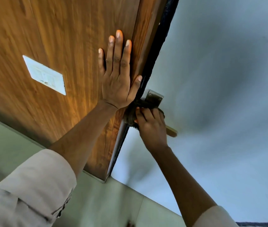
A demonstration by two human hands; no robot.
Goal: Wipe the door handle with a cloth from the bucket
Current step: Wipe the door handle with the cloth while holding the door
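A brown wooden door [61, 38] stands ajar, seen edge-on with a black strip along its edge. My left hand [117, 74] lies flat against the door face, fingers spread, thumb at the edge. Just below it, my right hand [152, 126] grips a dark grey-brown cloth [130, 117] wrapped around the door handle. Only the handle's metal plate [153, 96] and the brass lever tip [172, 131] show past the cloth. No bucket is in view.
A white rectangular label [45, 75] is stuck on the door face to the left. A pale blue-grey wall [220, 79] fills the right side. Pale green floor tiles [107, 202] run along the bottom.
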